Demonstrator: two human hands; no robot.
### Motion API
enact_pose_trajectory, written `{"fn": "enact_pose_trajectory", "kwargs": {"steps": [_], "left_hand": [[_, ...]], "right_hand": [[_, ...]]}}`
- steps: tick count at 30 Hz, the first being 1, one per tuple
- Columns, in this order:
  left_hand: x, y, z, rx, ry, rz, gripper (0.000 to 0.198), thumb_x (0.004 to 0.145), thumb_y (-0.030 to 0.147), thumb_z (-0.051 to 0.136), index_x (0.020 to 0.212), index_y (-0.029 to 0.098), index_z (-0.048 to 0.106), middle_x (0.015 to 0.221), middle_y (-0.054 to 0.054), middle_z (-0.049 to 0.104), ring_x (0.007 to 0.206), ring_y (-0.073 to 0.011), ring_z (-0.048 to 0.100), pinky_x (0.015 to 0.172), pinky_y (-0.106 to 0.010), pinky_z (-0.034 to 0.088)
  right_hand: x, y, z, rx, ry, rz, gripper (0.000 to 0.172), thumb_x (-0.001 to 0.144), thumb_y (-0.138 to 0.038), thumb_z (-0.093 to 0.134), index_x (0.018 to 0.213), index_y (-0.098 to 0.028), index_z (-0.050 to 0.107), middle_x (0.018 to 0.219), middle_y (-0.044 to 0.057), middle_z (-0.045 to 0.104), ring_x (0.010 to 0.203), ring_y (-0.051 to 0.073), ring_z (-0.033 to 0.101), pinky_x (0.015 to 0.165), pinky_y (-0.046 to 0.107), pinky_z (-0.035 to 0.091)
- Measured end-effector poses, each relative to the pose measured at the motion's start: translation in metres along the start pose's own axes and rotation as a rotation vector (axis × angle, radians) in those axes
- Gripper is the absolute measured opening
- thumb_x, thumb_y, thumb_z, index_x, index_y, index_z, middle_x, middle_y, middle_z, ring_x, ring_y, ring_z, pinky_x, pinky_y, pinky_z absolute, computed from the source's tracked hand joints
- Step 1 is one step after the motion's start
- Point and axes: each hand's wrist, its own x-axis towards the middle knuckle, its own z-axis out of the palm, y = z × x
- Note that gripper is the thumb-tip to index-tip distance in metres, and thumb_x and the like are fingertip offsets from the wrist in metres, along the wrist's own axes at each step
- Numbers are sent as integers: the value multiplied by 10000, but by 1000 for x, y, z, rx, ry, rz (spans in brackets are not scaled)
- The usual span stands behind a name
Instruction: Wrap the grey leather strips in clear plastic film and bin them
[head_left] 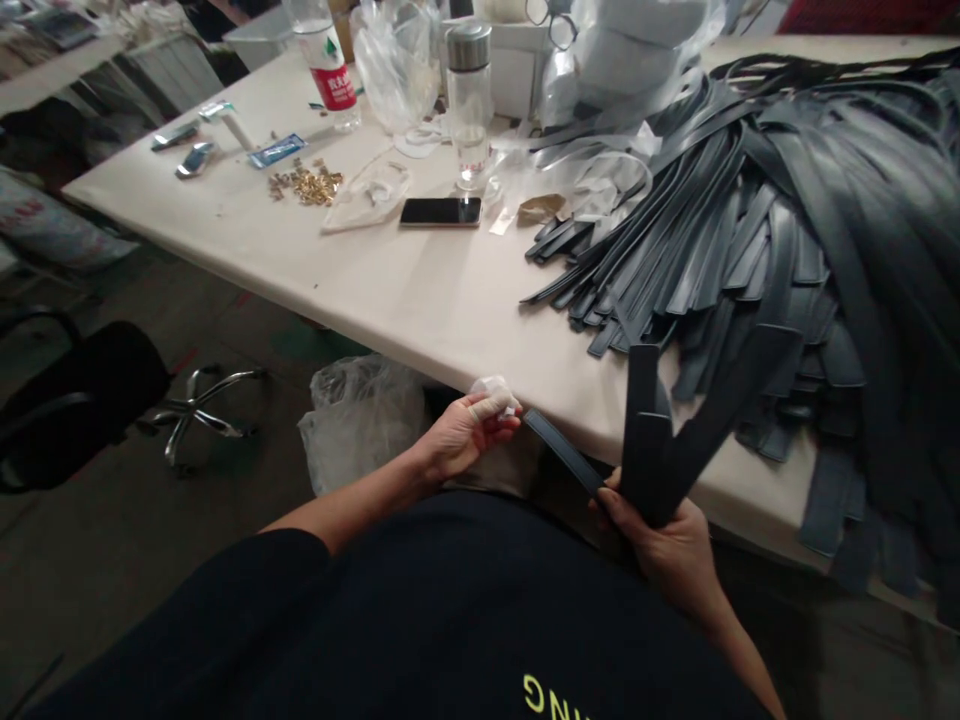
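My right hand (667,545) is closed around several dark leather straps (649,455) at the table's front edge. One narrow strap (562,450) sticks out from its fingers toward the left, its end close to my left hand. My left hand (469,435) is closed on a crumpled white cloth or tissue (491,390), and a pale wrap covers one finger. The left fingertips appear just apart from the strap's end. A large pile of similar dark straps (697,240) covers the right side of the table, some hanging over the front edge.
On the table (360,280) stand a plastic bottle (330,80) and a glass tumbler (470,110). A phone (440,212), small gold metal pieces (319,187), a blue packet (277,150) and plastic bags (397,70) lie behind. A black chair (82,400) stands at left, near a plastic bag (360,420).
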Motion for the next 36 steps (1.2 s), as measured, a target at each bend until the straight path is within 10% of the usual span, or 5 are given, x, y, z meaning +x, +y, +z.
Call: {"fn": "enact_pose_trajectory", "kwargs": {"steps": [6, 36], "left_hand": [[-5, 6, -8, -51, 59, -78, 200, 777, 290, 804, 813, 124, 699, 837, -50, 741, 686, -112, 684, 644, -206, 547], [-14, 0, -28, 210, 45, 50, 469, 534, 460, 928, 779, 109, 737, 739, -47, 695, 650, -112, 638, 664, -225, 501]], "right_hand": [[-1, -19, -6, -108, -80, -53, 334, 734, -481, 806, 798, -191, 654, 588, 28, 665, 480, 176, 607, 453, 278, 500], [21, -31, 8, -640, -245, -356, 237, 885, -409, 598, 979, -206, 675, 756, 34, 714, 658, 229, 674, 622, 324, 496]]}}
